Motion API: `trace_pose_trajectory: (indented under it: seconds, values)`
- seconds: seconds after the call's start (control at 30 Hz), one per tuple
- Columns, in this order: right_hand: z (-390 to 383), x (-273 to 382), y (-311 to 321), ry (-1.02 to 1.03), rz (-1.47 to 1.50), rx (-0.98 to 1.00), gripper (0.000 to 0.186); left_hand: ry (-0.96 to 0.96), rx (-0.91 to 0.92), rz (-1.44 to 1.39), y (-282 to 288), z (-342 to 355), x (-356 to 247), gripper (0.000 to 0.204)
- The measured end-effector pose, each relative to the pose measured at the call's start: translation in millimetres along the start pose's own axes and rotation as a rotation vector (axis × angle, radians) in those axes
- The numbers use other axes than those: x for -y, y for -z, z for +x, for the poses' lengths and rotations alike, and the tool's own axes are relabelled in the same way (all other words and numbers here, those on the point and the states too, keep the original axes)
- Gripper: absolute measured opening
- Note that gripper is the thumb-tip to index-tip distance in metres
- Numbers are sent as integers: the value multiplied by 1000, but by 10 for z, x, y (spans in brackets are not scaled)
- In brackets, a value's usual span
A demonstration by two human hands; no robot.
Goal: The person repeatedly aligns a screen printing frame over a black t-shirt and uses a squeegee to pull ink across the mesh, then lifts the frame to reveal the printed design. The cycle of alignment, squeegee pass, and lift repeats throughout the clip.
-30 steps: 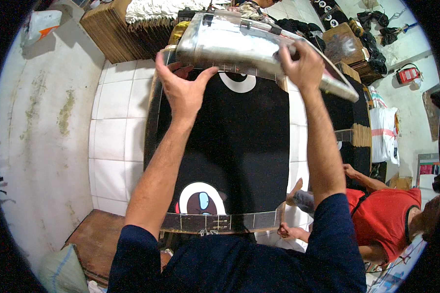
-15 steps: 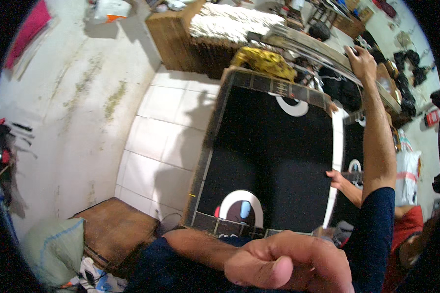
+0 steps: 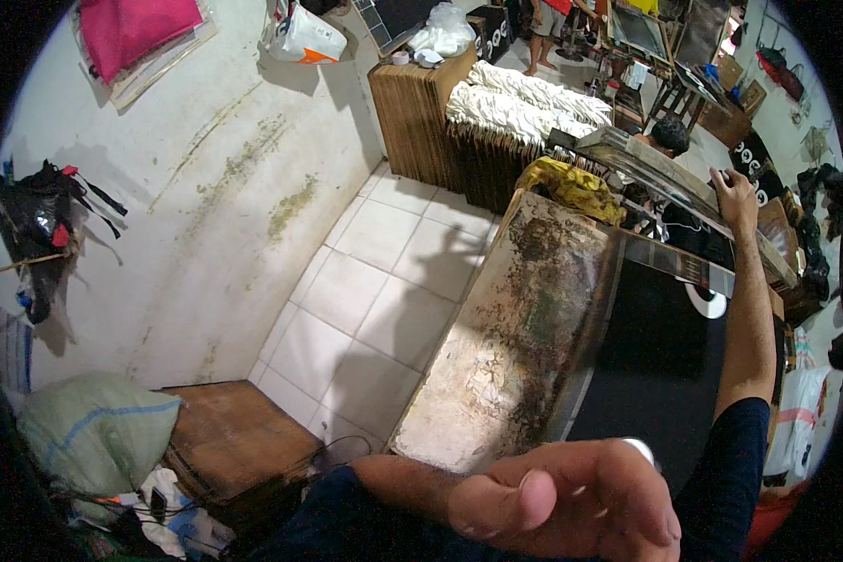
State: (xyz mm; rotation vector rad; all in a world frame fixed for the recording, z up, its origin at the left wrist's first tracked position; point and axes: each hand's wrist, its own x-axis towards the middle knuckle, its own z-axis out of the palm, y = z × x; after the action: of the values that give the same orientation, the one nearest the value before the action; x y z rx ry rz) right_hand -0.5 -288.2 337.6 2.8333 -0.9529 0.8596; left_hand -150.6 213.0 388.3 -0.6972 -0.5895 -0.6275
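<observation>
Above the near edge of a stained table (image 3: 482, 375), my left hand (image 3: 571, 501) hovers palm up, fingers loosely bent and thumb apart, holding nothing. My right arm reaches forward, and my right hand (image 3: 738, 204) is closed on the edge of a raised wooden frame (image 3: 684, 178) at the table's far side. A black sheet (image 3: 646, 361) with a white ring print and a dark gridded border lies over the table's right part. My left hand hides its near end. A crumpled yellow cloth or bag (image 3: 571, 187) sits at the table's far left corner, below the frame.
Brown stacked boards (image 3: 421, 117) and white bundled material (image 3: 525, 103) stand beyond the table. At lower left are a sack (image 3: 98, 431) and a brown stack (image 3: 239, 440). Red clothing (image 3: 773, 515) of a person shows at lower right; others are farther back.
The black sheet has shifted right across the table, uncovering the stained left part. A co-worker's hand at its right edge is out of sight. My view has turned, while my right hand keeps the frame.
</observation>
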Motion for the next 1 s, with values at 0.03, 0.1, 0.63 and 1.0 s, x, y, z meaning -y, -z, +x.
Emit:
trace_pose_trajectory:
  seconds: [0.03, 0.1, 0.63, 1.0]
  values:
    - [-19, 4, 3, 15, -21, -25, 64, -13, -47, 40, -97, -30, -41, 68]
    - [-63, 12, 8, 60, -76, -21, 62, 39, 48, 89, -88, -58, -146, 64]
    - [-31, -30, 39, -24, 25, 27, 62, 79, -2100, 867, 2023, -5729, -4244, 31]
    - [537, -724, -119, 30, 132, 134, 51, 735, -1610, 2797, 1475, -5633, -3535, 29]
